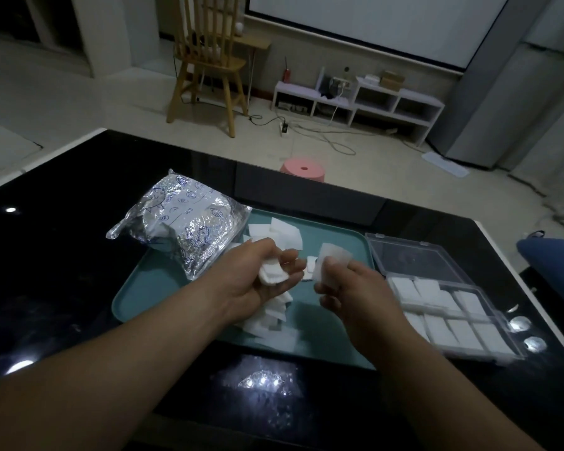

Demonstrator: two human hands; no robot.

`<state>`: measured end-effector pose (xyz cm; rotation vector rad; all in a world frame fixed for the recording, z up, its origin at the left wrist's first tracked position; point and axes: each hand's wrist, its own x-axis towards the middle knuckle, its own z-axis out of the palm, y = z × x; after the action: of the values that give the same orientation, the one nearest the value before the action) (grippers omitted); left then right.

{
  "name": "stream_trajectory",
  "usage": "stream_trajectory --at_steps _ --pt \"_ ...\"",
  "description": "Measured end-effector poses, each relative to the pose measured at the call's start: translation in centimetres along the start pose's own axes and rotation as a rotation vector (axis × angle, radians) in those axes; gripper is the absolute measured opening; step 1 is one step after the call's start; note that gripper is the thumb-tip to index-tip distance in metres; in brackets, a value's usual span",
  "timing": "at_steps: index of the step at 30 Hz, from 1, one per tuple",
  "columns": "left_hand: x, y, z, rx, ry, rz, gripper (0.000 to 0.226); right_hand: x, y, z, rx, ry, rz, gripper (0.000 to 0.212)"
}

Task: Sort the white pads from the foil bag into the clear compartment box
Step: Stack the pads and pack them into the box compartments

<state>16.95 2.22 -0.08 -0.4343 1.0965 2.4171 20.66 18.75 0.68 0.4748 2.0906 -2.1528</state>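
A silver foil bag (183, 227) lies on the left end of a teal tray (137, 291). Loose white pads (274, 234) lie scattered on the tray, more in a heap (274, 323) under my wrists. My left hand (258, 275) hovers above the tray's middle, curled around a small stack of pads. My right hand (345, 281), just right of it, pinches one white pad (334, 253) upright. The clear compartment box (446, 304) sits open to the right of the tray, white pads filling its near compartments, its lid (414, 258) folded back.
The tray and box rest on a glossy black table (62, 304). A blue cushion (554, 265) juts in at the right edge. Beyond the table stand a pink stool (303, 169), a wooden chair (209, 60) and a low white shelf (358, 99).
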Motion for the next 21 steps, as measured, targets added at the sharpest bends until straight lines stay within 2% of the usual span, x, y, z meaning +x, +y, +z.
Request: stream_trajectory --at_steps 3,9,12,15,18,20,21 --pt "-0.3 -0.3 0.2 0.074 0.010 -0.003 0.021 0.0 -0.9 -0.5 -0.021 -0.041 -0.025 0.014" --pt "-0.8 -1.2 0.8 0.234 -0.143 0.011 0.036 -0.1 -0.8 0.2 -0.059 -0.112 -0.007 0.017" --pt "-1.2 -1.4 1.2 0.238 -0.161 0.021 0.042 -0.2 -0.8 0.5 -0.024 -0.137 0.010 0.013" --pt "-1.2 -1.4 1.2 0.224 -0.195 0.005 0.044 -0.7 -0.9 0.9 -0.031 -0.194 -0.006 0.018" --pt "-1.2 -1.8 1.2 0.261 -0.221 0.001 0.043 -0.7 0.0 1.0 -0.270 -0.108 -0.119 0.023" --pt "-1.3 -1.7 1.2 0.249 -0.217 -0.020 0.040 -0.6 0.2 0.6 -0.514 0.037 -0.277 0.031" --pt "-1.3 -1.5 1.1 0.239 -0.213 -0.040 0.041 -0.7 -0.1 0.2 -0.570 0.044 -0.368 0.032"
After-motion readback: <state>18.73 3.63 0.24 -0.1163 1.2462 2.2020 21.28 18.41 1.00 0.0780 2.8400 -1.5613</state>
